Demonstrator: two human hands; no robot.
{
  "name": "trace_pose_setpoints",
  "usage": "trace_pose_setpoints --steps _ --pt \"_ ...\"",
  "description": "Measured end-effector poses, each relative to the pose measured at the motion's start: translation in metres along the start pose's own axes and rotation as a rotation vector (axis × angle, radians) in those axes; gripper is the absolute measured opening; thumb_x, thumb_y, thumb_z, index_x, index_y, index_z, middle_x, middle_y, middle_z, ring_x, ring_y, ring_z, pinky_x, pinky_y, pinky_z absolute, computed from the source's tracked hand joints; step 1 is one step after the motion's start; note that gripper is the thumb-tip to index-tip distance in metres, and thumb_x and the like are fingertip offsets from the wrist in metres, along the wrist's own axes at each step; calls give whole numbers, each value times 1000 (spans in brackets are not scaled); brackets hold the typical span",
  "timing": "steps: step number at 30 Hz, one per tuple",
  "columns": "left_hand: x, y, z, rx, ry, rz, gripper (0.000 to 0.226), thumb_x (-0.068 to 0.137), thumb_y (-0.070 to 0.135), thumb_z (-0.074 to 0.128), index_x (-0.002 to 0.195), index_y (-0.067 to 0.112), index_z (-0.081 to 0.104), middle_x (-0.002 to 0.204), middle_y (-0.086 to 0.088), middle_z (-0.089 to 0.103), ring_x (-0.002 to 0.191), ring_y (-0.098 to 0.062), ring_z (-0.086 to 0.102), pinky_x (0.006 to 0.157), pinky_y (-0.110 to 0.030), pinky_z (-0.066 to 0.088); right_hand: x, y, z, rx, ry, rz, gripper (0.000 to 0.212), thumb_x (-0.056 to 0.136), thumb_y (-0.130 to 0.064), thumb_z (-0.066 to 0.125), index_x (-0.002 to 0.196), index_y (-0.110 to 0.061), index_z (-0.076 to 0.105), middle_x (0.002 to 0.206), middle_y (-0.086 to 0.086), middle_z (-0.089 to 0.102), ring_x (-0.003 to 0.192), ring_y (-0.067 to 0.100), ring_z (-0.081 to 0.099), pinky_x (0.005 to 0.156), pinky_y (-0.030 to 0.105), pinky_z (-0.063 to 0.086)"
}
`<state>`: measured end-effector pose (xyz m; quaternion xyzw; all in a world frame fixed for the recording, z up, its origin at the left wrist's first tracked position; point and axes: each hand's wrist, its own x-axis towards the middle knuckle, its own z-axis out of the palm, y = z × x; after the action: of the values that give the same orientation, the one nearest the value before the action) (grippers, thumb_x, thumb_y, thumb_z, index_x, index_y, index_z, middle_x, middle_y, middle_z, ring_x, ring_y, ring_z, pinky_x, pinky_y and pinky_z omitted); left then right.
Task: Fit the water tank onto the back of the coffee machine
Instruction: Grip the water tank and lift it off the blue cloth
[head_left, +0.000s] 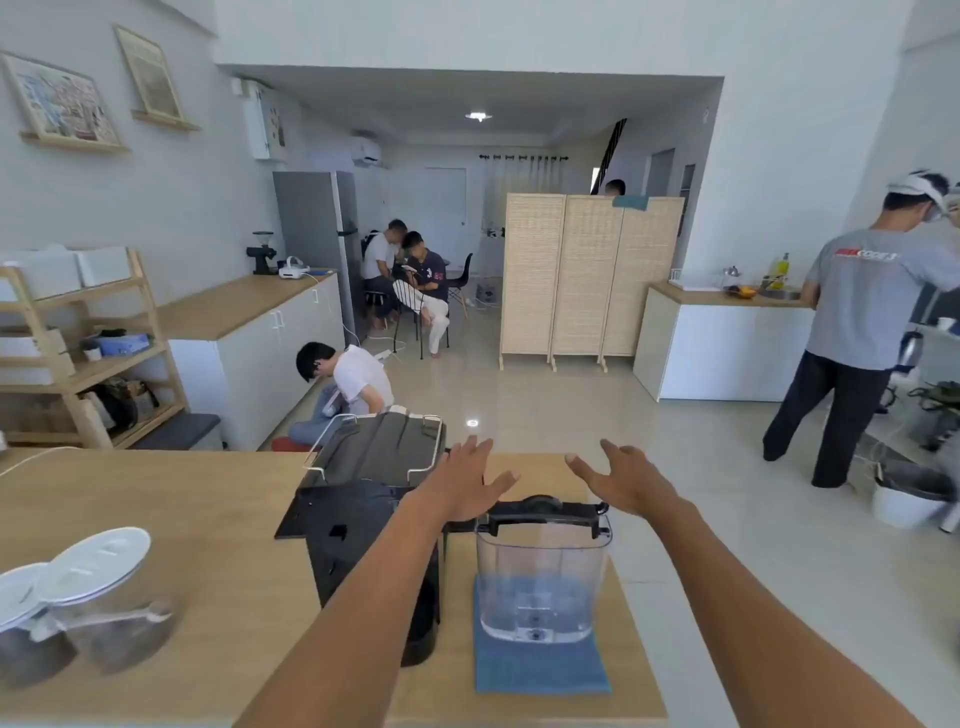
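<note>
A clear plastic water tank (543, 577) with a black lid and some water in its bottom stands upright on a blue cloth (540, 667) near the wooden counter's right edge. Left of it the black coffee machine (363, 525) stands with its back toward me. My left hand (465, 480) hovers open above the gap between the machine and the tank's lid, fingers spread. Beyond the tank's right side my right hand (621, 475) is also open, holding nothing. Neither hand touches the tank.
Two glass jars with white lids (88, 603) sit at the counter's (208, 519) near left. The counter's right edge runs just past the cloth. A person in a grey shirt (857, 332) stands on the right; another crouches on the floor beyond the counter (345, 384).
</note>
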<state>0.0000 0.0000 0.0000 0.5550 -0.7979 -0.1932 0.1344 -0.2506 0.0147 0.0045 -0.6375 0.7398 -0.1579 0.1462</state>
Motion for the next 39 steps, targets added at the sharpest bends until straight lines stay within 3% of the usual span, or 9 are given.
trace_pose_setpoints --steps 6,11,14,20,24,27,33,35,39 --pt "1 -6 47 -251 -54 -183 89 95 59 45 157 14 0 166 -12 3 152 -30 0 122 -50 12 -5 26 32 64 -75 56 104 79 -85 34 156 -15 22 157 19 32 146 34 26 114 51 29" --pt "6 -5 63 -499 -14 -300 95 96 52 50 156 9 -10 166 -12 9 150 -28 19 118 -38 21 -4 33 47 139 -111 64 100 83 -78 43 154 -11 24 152 19 37 141 35 35 109 48 35" --pt "9 -13 76 -558 -14 -338 101 93 59 51 156 9 -10 166 -10 4 151 -27 11 120 -40 17 -4 39 56 256 -134 94 102 83 -77 46 156 -10 20 154 17 36 142 33 34 109 45 33" --pt "18 -22 89 -751 -53 -406 78 87 62 59 148 18 38 152 0 42 135 -20 40 106 -33 31 -2 48 68 498 -193 116 75 85 -71 52 140 -21 47 131 5 58 115 24 51 89 31 35" --pt "23 -29 95 -809 -39 -408 82 85 62 62 150 20 36 152 2 41 140 -23 37 114 -41 28 -1 52 78 609 -167 107 64 81 -73 55 129 -30 56 124 -2 63 112 20 56 92 32 39" --pt "19 -26 94 -819 11 -387 69 88 54 63 145 21 42 145 7 46 135 -19 40 108 -33 29 -3 52 81 671 -129 96 54 82 -68 61 125 -35 56 122 -4 64 109 19 59 92 32 40" --pt "12 -20 95 -777 186 -341 42 90 49 64 125 33 46 113 10 61 106 -11 57 94 -28 40 -7 50 81 718 -30 -6 55 87 -57 64 137 -44 46 122 -12 62 110 18 60 93 31 43" --pt "11 -20 99 -729 271 -308 56 85 58 66 131 29 54 119 12 64 112 -10 58 99 -32 46 -9 50 81 717 -11 -43 57 88 -57 63 140 -45 44 125 -14 63 112 15 61 94 31 44" --pt "7 -11 103 -652 443 -223 40 87 51 66 118 26 62 107 13 70 105 -8 64 91 -30 51 -11 50 81 723 27 -82 58 88 -56 63 141 -45 42 129 -17 60 119 13 57 102 31 43"
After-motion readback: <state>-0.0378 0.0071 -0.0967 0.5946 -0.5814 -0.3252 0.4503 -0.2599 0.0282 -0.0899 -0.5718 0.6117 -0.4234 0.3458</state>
